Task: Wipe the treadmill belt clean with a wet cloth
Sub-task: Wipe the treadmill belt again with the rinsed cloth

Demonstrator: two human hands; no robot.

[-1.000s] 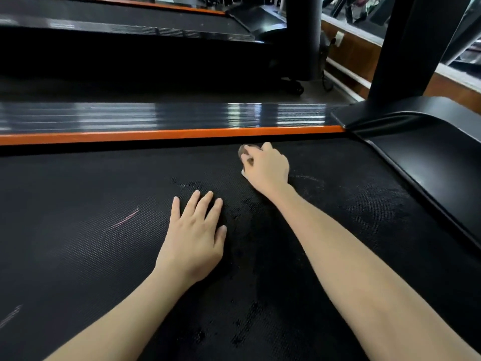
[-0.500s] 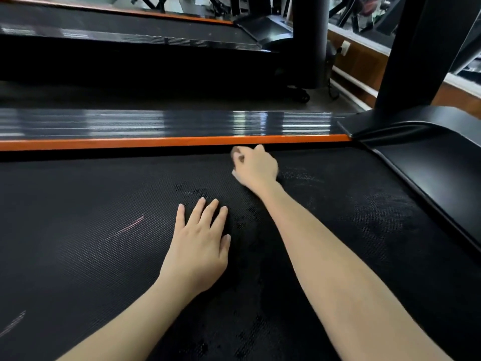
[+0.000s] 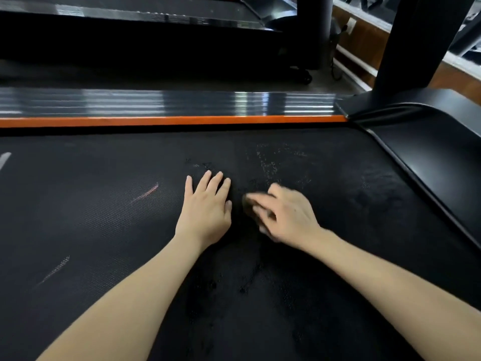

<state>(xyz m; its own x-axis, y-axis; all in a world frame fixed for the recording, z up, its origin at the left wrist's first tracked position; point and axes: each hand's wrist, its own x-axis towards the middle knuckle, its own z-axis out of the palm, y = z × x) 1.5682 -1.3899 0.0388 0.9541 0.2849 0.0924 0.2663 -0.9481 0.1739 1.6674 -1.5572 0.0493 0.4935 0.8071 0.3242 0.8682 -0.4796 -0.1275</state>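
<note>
Black woven rubber fills most of my feed: the treadmill belt (image 3: pixel 104 230) runs across the whole view, bounded on its far edge by an orange stripe (image 3: pixel 169 121) and a glossy ribbed side rail (image 3: pixel 169 102) behind it. At the far left of the belt I see 1 pale mark cut by the frame edge, then 2 faint slanted streaks (image 3: pixel 145 192), the upper with a reddish tint. Moving in, the left hand (image 3: pixel 205 212) lies palm down on the belt near the middle, its fingers straight and close together, thumb alongside, holding nothing. Just to its right, apart from it by a thin gap of belt, sits the cloth (image 3: pixel 248 204), a small dark wad pressed onto the belt. The right hand (image 3: pixel 286 217) covers it from the right, its fingers bent over the wad and holding it down; the hand is smeared by motion blur, so I cannot tell how tightly it grips. Beyond that hand, toward the rail, pale specks (image 3: pixel 268 162) dot the belt, and further right the surface shows darker, wet-looking patches (image 3: pixel 377 188). At the right edge the smooth black motor cover (image 3: pixel 429 152) borders the belt, with a dark upright post (image 3: pixel 411 40) rising from it.
</note>
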